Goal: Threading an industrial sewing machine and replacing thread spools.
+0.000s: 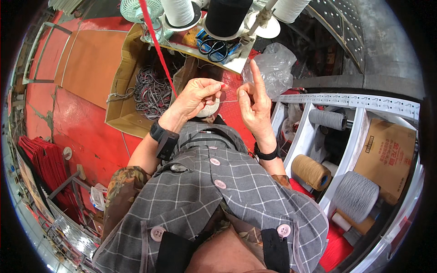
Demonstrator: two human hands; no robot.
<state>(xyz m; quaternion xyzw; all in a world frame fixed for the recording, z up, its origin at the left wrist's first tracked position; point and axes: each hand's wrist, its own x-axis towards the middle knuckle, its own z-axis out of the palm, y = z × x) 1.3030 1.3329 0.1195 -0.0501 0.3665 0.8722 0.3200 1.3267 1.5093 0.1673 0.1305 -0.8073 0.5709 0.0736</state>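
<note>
My left hand [200,94] is in front of my chest, thumb and forefinger pinched together, with a small bit of red at their tips. A thin pale thread [231,101] stretches from it across to my right hand [255,103]. There the thumb presses on the bent fingers and holds the thread, while the forefinger points straight up. A red cord [157,48] comes down from the top edge and passes behind my left wrist. Where the thread ends inside each hand is hidden.
An open cardboard box [119,86] of grey cord stands left. Ahead, a small table [236,66] carries black scissors [213,50] beside a black thread cone [226,17] and a white cone [178,12]. A white rack [359,132] with yarn cones is on the right.
</note>
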